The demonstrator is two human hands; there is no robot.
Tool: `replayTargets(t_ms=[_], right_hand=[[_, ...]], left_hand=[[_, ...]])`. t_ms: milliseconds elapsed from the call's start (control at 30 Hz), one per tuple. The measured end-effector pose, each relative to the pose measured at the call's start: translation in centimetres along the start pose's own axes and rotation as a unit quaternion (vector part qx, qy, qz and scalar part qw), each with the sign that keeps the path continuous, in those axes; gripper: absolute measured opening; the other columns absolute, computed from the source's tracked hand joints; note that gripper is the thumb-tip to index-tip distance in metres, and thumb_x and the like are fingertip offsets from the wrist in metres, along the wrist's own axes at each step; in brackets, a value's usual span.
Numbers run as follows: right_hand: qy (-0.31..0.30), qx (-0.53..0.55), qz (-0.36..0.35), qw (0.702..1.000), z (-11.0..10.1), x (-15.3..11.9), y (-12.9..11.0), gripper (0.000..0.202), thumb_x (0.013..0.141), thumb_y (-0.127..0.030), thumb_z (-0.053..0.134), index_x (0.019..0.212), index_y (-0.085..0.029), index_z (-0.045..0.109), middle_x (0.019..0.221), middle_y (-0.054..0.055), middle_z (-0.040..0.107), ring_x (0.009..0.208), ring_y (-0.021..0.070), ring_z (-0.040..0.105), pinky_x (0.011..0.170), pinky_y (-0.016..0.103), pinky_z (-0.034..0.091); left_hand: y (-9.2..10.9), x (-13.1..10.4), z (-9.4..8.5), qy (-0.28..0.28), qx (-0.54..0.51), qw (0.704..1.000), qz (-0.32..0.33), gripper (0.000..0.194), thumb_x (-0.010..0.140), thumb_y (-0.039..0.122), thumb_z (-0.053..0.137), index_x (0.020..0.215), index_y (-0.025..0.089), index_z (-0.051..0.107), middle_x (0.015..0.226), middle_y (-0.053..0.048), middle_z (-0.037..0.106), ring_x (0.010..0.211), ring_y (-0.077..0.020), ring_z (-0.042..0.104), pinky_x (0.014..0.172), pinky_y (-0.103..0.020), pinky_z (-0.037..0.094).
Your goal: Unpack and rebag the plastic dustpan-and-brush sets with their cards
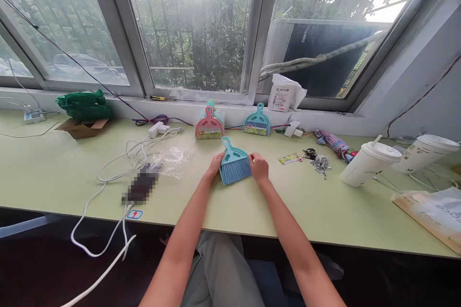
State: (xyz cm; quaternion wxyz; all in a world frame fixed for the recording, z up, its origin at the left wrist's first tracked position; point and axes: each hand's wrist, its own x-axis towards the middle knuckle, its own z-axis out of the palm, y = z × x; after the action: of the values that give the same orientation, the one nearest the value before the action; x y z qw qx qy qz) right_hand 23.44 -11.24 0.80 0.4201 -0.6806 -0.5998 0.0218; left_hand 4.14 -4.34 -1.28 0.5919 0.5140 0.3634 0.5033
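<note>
A teal mini dustpan (232,154) with a matching brush of blue bristles (236,172) nested in it is held upright, slightly tilted, just over the table's middle. My left hand (216,164) grips its left edge, with the fingertips partly hidden behind it. At the right edge, the fingers of my right hand (259,168) are closed on the set. Beyond it stand a stack of similar sets with a pink one (209,124) in front and another teal set (257,121), both bearing printed labels. Loose label cards (291,159) and a pile of small metal ties or clips (319,162), unclear which, lie to the right.
Left of my hands are white cables (103,182), clear plastic wrap (176,160) and a blurred dark device (141,186). A cardboard box (83,127) holds a green bag (84,104). Rightward are a folded umbrella (334,145), white cups (370,163) and a paper bag (432,216).
</note>
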Motion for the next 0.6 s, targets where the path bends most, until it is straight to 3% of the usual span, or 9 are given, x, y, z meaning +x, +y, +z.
replayTargets(t_ms=[67, 133, 267, 467, 600], right_hand=[[-0.031, -0.056, -0.054, 0.996, 1.1, -0.9, -2.3, 0.023, 0.093, -0.034, 0.045, 0.087, -0.02, 0.063, 0.1, 0.011, 0.064, 0.09, 0.0204, 0.06, 0.072, 0.028, 0.043], [-0.047, -0.114, -0.063, 0.99, 1.7, -1.4, -3.5, 0.024, 0.094, -0.033, 0.043, 0.089, -0.019, 0.062, 0.102, 0.012, 0.061, 0.097, 0.0219, 0.057, 0.072, 0.028, 0.042], [-0.066, -0.155, -0.067, 0.983, 1.7, -1.6, -3.5, 0.029, 0.095, -0.037, 0.039, 0.086, -0.019, 0.06, 0.098, 0.009, 0.06, 0.093, 0.0209, 0.055, 0.069, 0.028, 0.04], [-0.055, -0.046, -0.053, 0.996, 1.6, -1.1, -2.7, 0.031, 0.095, -0.039, 0.034, 0.087, -0.021, 0.057, 0.097, 0.006, 0.057, 0.095, 0.0197, 0.054, 0.072, 0.028, 0.041], [-0.033, 0.072, -0.049, 0.996, 1.7, -0.6, -2.8, 0.031, 0.093, -0.044, 0.036, 0.082, -0.022, 0.056, 0.092, 0.005, 0.054, 0.092, 0.0202, 0.053, 0.074, 0.03, 0.041]], left_hand=[[-0.3, -0.1, 0.5, -0.053, 0.034, 0.998, 0.013, 0.046, 0.07, 0.056, 0.064, 0.086, 0.014, 0.071, 0.092, -0.007, 0.07, 0.088, -0.0214, 0.061, 0.085, -0.032, 0.044], [-0.7, -0.2, 0.7, -0.076, 0.063, 0.995, 0.026, 0.046, 0.071, 0.056, 0.063, 0.088, 0.014, 0.071, 0.093, -0.007, 0.07, 0.089, -0.0214, 0.06, 0.085, -0.032, 0.044], [-0.7, -0.2, 0.6, -0.083, 0.068, 0.994, 0.034, 0.049, 0.072, 0.057, 0.061, 0.088, 0.012, 0.071, 0.088, -0.006, 0.07, 0.084, -0.0196, 0.058, 0.082, -0.031, 0.043], [1.2, -0.9, 0.9, -0.084, 0.063, 0.994, 0.043, 0.049, 0.074, 0.058, 0.058, 0.084, 0.011, 0.067, 0.079, -0.004, 0.065, 0.075, -0.016, 0.053, 0.073, -0.027, 0.041], [2.0, -1.4, 1.0, -0.08, 0.122, 0.987, 0.072, 0.044, 0.077, 0.056, 0.054, 0.079, 0.013, 0.065, 0.074, -0.002, 0.06, 0.072, -0.0147, 0.049, 0.069, -0.025, 0.038]])
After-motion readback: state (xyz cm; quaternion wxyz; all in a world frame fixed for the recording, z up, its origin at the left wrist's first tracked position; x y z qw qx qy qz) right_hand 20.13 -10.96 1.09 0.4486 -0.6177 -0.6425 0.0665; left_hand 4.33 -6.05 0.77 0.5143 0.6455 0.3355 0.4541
